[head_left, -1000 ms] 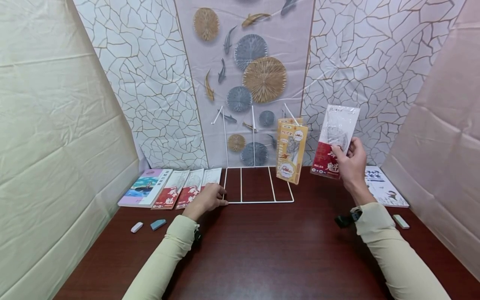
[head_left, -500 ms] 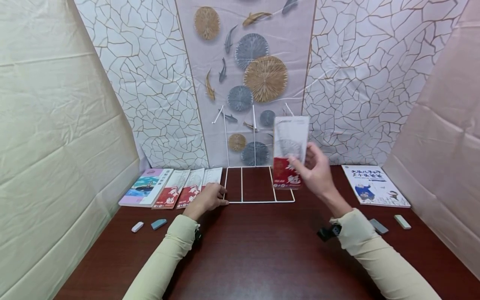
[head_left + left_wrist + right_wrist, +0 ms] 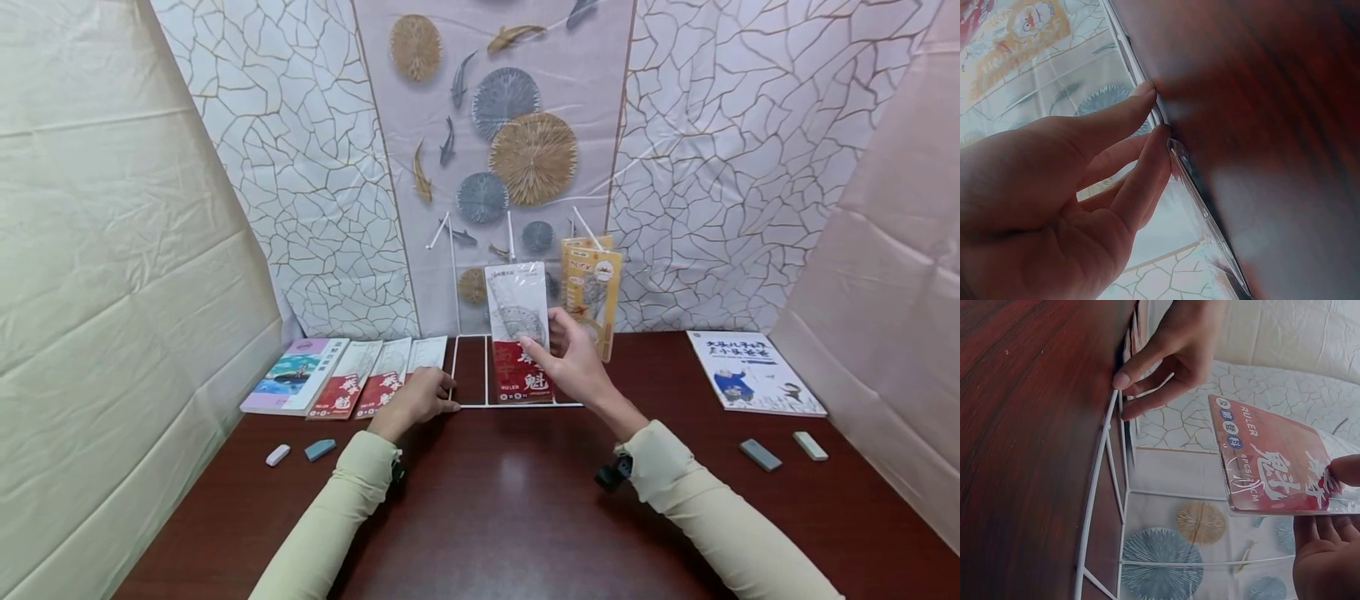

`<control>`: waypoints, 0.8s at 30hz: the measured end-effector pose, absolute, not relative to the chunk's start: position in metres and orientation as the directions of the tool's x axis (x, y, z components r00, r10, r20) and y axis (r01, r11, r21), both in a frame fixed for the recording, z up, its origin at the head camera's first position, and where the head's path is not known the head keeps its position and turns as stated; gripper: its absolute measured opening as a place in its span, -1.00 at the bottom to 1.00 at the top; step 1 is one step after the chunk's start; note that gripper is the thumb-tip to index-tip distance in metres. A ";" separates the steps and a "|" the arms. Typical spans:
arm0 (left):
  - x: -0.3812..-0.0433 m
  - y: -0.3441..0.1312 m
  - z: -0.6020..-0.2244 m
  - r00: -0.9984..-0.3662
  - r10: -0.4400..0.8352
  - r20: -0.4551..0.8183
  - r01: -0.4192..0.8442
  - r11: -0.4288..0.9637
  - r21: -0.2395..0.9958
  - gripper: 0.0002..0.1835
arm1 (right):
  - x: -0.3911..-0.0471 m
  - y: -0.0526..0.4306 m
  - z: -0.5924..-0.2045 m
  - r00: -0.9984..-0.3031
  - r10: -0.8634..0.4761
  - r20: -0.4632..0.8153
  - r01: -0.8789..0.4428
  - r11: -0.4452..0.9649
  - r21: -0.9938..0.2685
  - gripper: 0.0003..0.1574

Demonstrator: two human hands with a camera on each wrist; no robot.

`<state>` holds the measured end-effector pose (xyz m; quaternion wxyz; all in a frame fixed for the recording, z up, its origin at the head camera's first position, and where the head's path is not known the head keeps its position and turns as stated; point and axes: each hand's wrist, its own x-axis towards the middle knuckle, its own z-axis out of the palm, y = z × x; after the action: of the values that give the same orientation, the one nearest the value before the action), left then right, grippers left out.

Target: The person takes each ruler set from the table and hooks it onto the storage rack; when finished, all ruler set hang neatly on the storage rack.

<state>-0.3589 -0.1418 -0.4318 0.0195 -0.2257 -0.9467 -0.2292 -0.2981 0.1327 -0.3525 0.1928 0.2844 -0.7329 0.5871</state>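
My wire rack (image 3: 517, 405) stands at the back of the dark wood table (image 3: 510, 508), its flat base divided into bays and its upright dividers rising against the patterned backdrop. The ruler pack (image 3: 519, 333) I hold stands with its long axis upright, lower edge at or just above the middle bay; whether it touches the base I cannot tell. It lies straight ahead of my right hand (image 3: 573, 362), which is by far the nearer of the two and pinches the pack at its right edge, thumb on the face and fingers behind. In the right wrist view the pack (image 3: 1279, 462) shows a red lower panel with white characters and the word RULER under a clear sleeve. A yellow pack (image 3: 592, 292) stands in the bay just to its right. My left hand (image 3: 416, 400) rests on the rack's front left corner, fingers (image 3: 1141, 147) straight and pressed on the wire. Flat packs (image 3: 375, 387) and a book (image 3: 292, 377) lie to the rack's left.
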 end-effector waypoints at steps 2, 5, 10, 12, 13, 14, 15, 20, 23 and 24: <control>-0.359 -0.141 -0.431 -0.898 0.417 0.138 0.434 0.794 0.425 -0.55 | -0.300 0.131 -0.354 -0.778 -0.186 0.601 -0.626 0.143 -0.766 -0.60; -0.359 -0.141 -0.431 -0.900 0.415 0.134 0.430 0.795 0.428 -0.55 | -0.304 0.130 -0.355 -0.804 -0.172 0.570 -0.592 0.141 -0.793 -0.59; -0.360 -0.143 -0.432 -0.898 0.420 0.130 0.433 0.794 0.427 -0.54 | -0.313 0.127 -0.356 -0.832 -0.137 0.538 -0.555 0.175 -0.814 -0.58; -0.360 -0.144 -0.433 -0.897 0.422 0.131 0.435 0.793 0.427 -0.54 | -0.318 0.125 -0.355 -0.841 -0.117 0.529 -0.541 0.197 -0.817 -0.57; -0.361 -0.144 -0.434 -0.897 0.422 0.130 0.434 0.792 0.429 -0.55 | -0.321 0.124 -0.355 -0.846 -0.108 0.522 -0.533 0.207 -0.820 -0.57; -0.361 -0.144 -0.434 -0.898 0.421 0.130 0.433 0.791 0.431 -0.55 | -0.324 0.122 -0.355 -0.851 -0.099 0.515 -0.524 0.214 -0.824 -0.56; -0.361 -0.144 -0.434 -0.900 0.418 0.126 0.429 0.792 0.435 -0.54 | -0.328 0.121 -0.355 -0.857 -0.090 0.508 -0.514 0.224 -0.828 -0.56; -0.361 -0.144 -0.434 -0.903 0.412 0.120 0.420 0.795 0.438 -0.54 | -0.359 0.119 -0.369 -0.886 -0.048 0.461 -0.459 0.231 -0.858 -0.54; -0.361 -0.143 -0.434 -0.903 0.412 0.123 0.421 0.793 0.439 -0.54 | -0.374 0.121 -0.378 -0.891 -0.042 0.452 -0.448 0.246 -0.860 -0.54; -0.361 -0.143 -0.433 -0.903 0.410 0.125 0.421 0.794 0.439 -0.54 | -0.376 0.122 -0.381 -0.889 -0.041 0.455 -0.450 0.248 -0.858 -0.54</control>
<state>-0.3606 -0.1430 -0.4333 0.0118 -0.2194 -0.9469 -0.2346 -0.3758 0.1221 -0.3811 0.1727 0.1594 -0.7709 0.5920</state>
